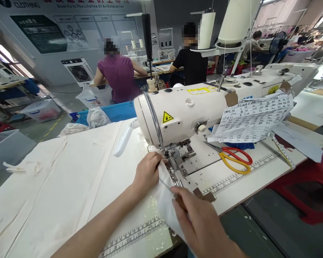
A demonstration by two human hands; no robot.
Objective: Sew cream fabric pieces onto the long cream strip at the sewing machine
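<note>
A white sewing machine (177, 111) stands before me, its presser foot and needle area low at the front left. My left hand (148, 168) is beside the needle area, its fingers closed on a strip of white fabric (165, 204). This fabric runs from the needle area down toward the table's front edge. Lower and to the right, my right hand (197, 215) grips an awl (165, 185) by its handle, mostly hidden in the fingers. The thin metal shaft points up and left over the fabric, toward my left hand.
Cream fabric (70, 168) covers the table on the left. Scissors (235, 159) with red and yellow handles lie right of the needle area. Handwritten paper (254, 116) hangs on the machine. Thread cones (238, 21) stand above it. Two people (117, 77) sit farther back.
</note>
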